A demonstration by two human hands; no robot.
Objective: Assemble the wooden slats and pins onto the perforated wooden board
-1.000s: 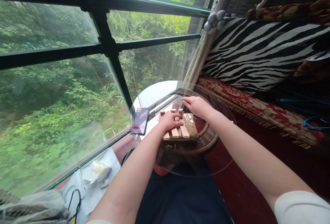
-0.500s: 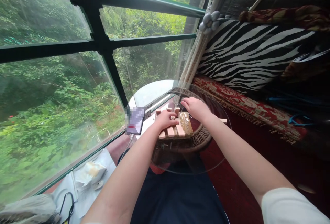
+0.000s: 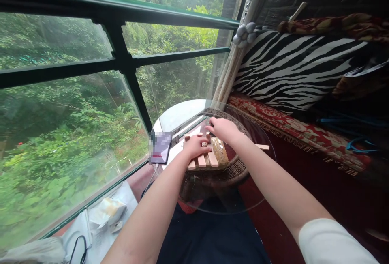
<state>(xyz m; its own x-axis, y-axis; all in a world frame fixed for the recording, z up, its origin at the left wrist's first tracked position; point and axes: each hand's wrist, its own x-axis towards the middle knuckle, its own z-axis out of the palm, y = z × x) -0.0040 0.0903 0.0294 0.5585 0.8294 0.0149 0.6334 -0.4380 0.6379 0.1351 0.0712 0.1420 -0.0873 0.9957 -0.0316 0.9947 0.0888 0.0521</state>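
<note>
On the round glass table lies a brown, glossy-looking block with several pale wooden strips laid side by side across it. My left hand rests over the strips, thumb and forefinger apart, with a small whitish patch showing between them. My right hand is at the far ends of the strips, its fingers curled together and pointing down. Whatever is in those fingers is too small or hidden to make out. The strips' far ends stick out beyond my left hand.
A phone with a cable lies at the table's left, against the window. Another wooden strip lies near the right rim of the glass tabletop. Crumpled packaging sits at lower left. A zebra-patterned cloth is at right.
My right hand has moved left and closer to the strips' far ends, its fingers turning downward. My left hand stays on the strips. The whole view has shifted slightly.
</note>
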